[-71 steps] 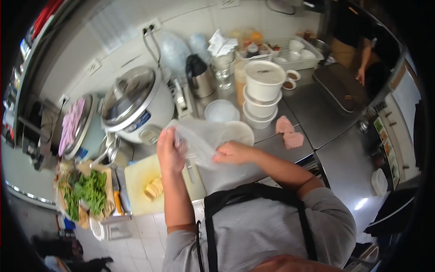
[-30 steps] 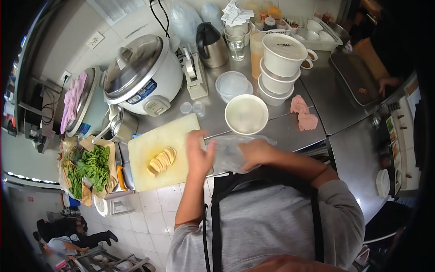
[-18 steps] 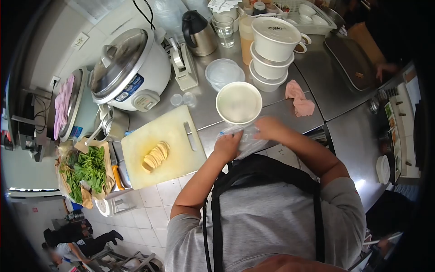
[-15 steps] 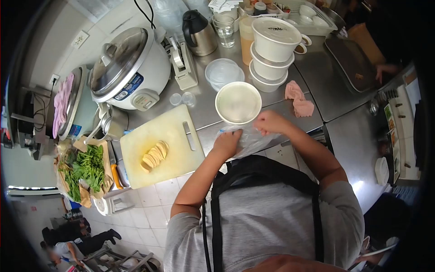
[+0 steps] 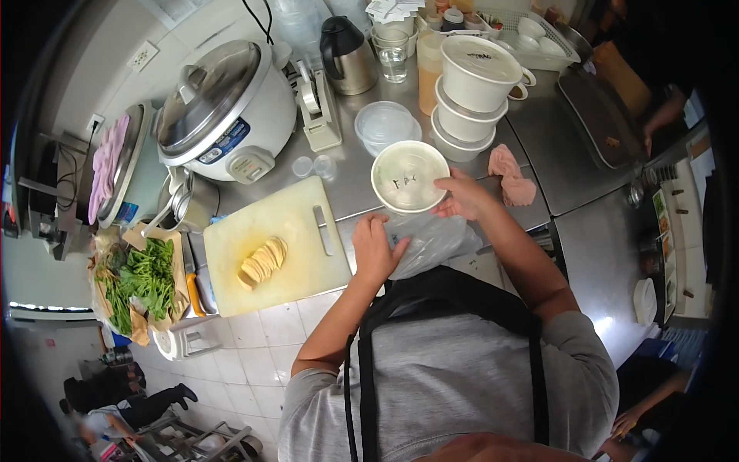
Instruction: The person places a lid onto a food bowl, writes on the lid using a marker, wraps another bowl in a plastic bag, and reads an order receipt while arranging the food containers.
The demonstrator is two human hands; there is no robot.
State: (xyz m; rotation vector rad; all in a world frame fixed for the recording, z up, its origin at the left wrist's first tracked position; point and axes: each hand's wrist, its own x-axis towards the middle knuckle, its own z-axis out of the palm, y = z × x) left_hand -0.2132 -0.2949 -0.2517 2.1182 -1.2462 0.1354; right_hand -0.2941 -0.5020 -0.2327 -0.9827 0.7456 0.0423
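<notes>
Gripping the right-hand edge of a lidded white bowl [image 5: 408,179] at the center of the frame, marked with dark handwriting on top, with the thumb of the right hand [image 5: 463,196] over the rim and the fingers bent at the side. Holding the left hand [image 5: 376,250] partly open just below the bowl, with fingers loosely curled, thumb spread and nothing visibly gripped; close to a clear plastic bag [image 5: 439,242] bunched at lower center, though impossible to tell whether touching. Working at a steel counter [image 5: 531,115], beside 3 stacked lidded tubs [image 5: 471,104] at upper right of center and near a pink cloth [image 5: 509,177] to the right, with clear round lids [image 5: 383,125] just above the bowl. Flanked at center left by a pale cutting board [image 5: 231,235] with sliced yellow food [image 5: 263,262] on top, at far left by leafy greens [image 5: 150,277] and an orange-handled knife [image 5: 194,291], and at upper left by a large rice cooker [image 5: 231,127]
</notes>
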